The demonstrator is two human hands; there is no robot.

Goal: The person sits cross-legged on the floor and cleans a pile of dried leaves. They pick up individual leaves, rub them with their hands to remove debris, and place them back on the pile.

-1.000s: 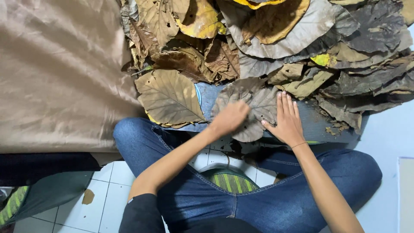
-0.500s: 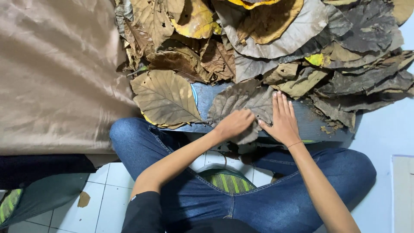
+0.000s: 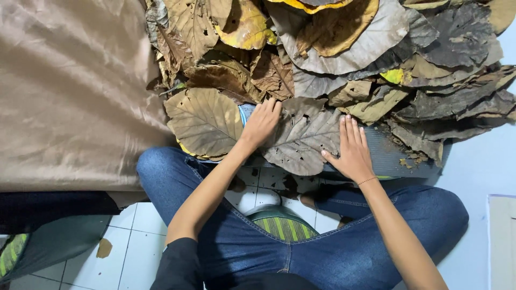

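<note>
- The grey-brown dry leaf [image 3: 302, 138] lies in the middle of the view, on a grey mat [image 3: 395, 157] over the person's lap; its lower edge hangs a little over the white floor tiles [image 3: 141, 225].
- At 12 o'clock from it the pile of dry leaves [image 3: 344, 48] closes all the room, and its leaves overlap the top edge of the grey-brown leaf.
- At 9 o'clock a big tan leaf [image 3: 204, 121] lies just beside it, and further to 9 o'clock a beige satin cloth [image 3: 70, 91] covers the whole side.
- Open room is only at 6 o'clock, between the knees in blue jeans [image 3: 344, 252], and at 3 o'clock on the pale floor [image 3: 478, 161].
- The left hand [image 3: 262, 123] lies flat, fingers together and pointing to 12 o'clock, pressing on the left edge of the leaf; it grasps nothing.
- The right hand [image 3: 352, 150] is also open and flat, fingers stretched to 12 o'clock, palm on the right edge of the leaf and on the mat, with nothing gripped.
</note>
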